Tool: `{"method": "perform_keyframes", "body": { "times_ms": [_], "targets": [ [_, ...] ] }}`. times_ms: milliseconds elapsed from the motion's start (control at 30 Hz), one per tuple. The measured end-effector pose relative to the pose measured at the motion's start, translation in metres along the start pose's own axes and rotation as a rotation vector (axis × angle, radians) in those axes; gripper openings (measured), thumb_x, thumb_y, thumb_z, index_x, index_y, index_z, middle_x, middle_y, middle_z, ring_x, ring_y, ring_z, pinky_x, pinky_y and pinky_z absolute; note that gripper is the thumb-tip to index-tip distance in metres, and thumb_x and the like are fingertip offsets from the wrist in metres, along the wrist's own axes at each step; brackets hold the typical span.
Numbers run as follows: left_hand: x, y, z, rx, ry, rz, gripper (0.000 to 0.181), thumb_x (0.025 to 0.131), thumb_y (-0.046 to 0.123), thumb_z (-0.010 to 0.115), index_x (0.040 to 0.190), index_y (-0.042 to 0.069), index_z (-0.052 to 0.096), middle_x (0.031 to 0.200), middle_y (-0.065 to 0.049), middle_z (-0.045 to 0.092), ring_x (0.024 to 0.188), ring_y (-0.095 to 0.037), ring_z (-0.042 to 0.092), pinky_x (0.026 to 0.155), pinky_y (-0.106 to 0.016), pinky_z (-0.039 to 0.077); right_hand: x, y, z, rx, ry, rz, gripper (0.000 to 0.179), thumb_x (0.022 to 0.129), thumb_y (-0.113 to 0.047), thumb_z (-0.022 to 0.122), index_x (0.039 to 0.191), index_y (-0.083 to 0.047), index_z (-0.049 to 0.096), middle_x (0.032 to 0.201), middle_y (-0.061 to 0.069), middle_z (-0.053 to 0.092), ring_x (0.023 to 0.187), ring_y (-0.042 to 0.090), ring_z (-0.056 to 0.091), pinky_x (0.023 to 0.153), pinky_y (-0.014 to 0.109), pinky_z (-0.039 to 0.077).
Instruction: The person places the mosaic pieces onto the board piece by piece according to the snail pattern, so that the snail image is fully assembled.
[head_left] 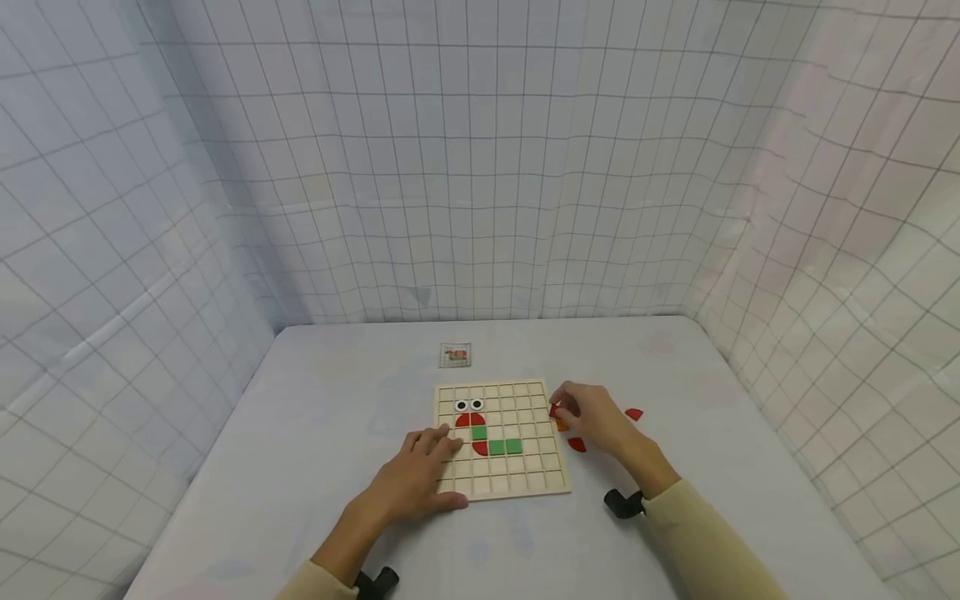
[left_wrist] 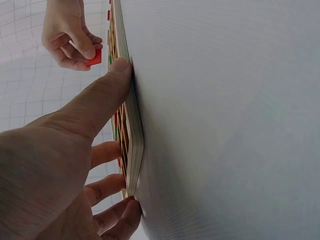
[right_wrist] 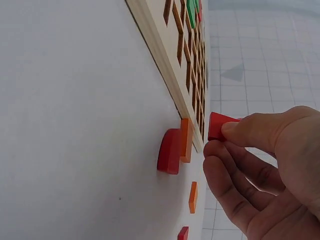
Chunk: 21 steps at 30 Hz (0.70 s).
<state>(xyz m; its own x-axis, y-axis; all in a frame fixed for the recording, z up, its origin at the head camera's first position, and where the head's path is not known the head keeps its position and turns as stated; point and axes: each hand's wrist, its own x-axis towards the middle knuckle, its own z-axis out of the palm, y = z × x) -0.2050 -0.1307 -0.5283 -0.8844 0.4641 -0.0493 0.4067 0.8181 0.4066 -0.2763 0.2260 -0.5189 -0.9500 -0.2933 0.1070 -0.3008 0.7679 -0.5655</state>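
Note:
A wooden grid board point(head_left: 525, 482) lies on the table. My left hand point(head_left: 416, 473) rests on its near left corner, with the thumb point(left_wrist: 107, 92) along the front edge and the fingers spread over the left side. On the board sit two eye tiles point(head_left: 469, 405), several red quarter-round pieces point(head_left: 480, 449) and three green square tiles point(head_left: 497, 447). Just beyond the board's right edge, my right hand point(head_left: 592, 414) pinches a small red piece point(right_wrist: 216, 126) between thumb and fingertips, raised above the table. Its full outline is partly hidden by the thumb.
Right of the board lie loose red quarter-round pieces point(head_left: 577, 445) and orange pieces point(right_wrist: 186, 141). A small picture card point(head_left: 455, 356) lies behind the board. Grid-patterned white curtains point(head_left: 480, 167) surround the table at the back and sides.

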Motion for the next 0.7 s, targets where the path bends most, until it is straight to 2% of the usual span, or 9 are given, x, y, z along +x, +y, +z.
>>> {"method": "perform_keyframes", "body": {
  "times_ms": [300, 533, 700],
  "targets": [
    [0.001, -0.002, 0.002, 0.004, -0.005, -0.004, 0.093, 0.094, 0.056, 0.096, 0.168, 0.012, 0.060, 0.182, -0.021, 0.047, 0.161, -0.050, 0.048, 0.118, -0.070, 0.059, -0.006, -0.007, 0.009, 0.051, -0.037, -0.150, 0.012, 0.107, -0.002, 0.080, 0.117, -0.009, 0.082, 0.104, 0.002, 0.083, 0.095, 0.008, 0.074, 0.088, 0.028, 0.065],
    [0.002, -0.003, 0.005, 0.025, -0.002, -0.004, 0.094, 0.094, 0.058, 0.096, 0.168, 0.013, 0.060, 0.182, -0.019, 0.047, 0.161, -0.049, 0.048, 0.119, -0.068, 0.059, -0.006, -0.013, 0.019, 0.057, -0.104, -0.161, 0.011, 0.107, -0.005, 0.082, 0.114, -0.014, 0.084, 0.101, -0.005, 0.078, 0.091, 0.005, 0.067, 0.084, 0.024, 0.061],
    [0.000, -0.001, 0.002, 0.013, -0.002, -0.004, 0.093, 0.093, 0.057, 0.096, 0.167, 0.012, 0.061, 0.182, -0.021, 0.047, 0.160, -0.049, 0.049, 0.119, -0.068, 0.059, -0.005, -0.018, 0.026, 0.050, -0.124, -0.165, 0.011, 0.108, -0.008, 0.083, 0.116, -0.014, 0.085, 0.100, -0.008, 0.077, 0.090, 0.005, 0.065, 0.084, 0.022, 0.060]
  ]
}}
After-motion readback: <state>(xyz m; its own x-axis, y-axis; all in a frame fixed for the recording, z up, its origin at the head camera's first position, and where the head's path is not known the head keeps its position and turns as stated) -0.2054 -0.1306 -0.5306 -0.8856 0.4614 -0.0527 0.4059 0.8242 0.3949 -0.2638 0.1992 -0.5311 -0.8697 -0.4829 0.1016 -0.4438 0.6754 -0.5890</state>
